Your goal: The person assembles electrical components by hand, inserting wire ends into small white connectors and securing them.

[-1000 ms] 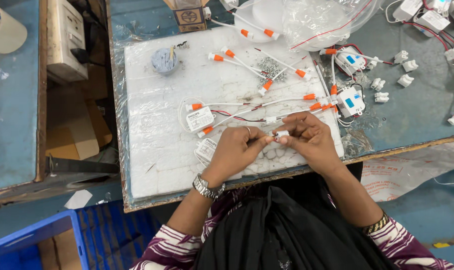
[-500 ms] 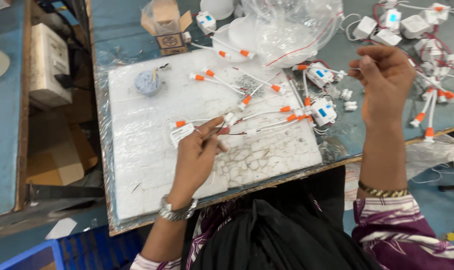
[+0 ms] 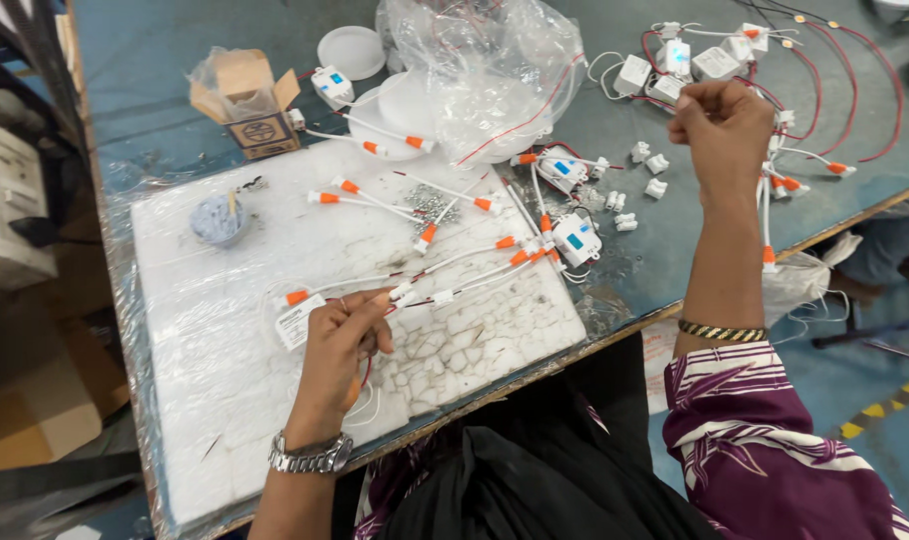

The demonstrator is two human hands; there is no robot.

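We saw the blue surface point(image 3: 155, 90) carrying a white foam board point(image 3: 225, 330), cracked and wrapped in film, with a crumpled clear bag point(image 3: 495, 70) beyond it. On the board, our left hand point(image 3: 340, 345) had its grip pinching a white wire point(image 3: 475, 285) with orange ends. Off to the right, our right hand point(image 3: 725, 125) was raised, grip pressed together on thin white leads point(image 3: 767, 215) dangling past the edge.

Bright, even light; soft shadows
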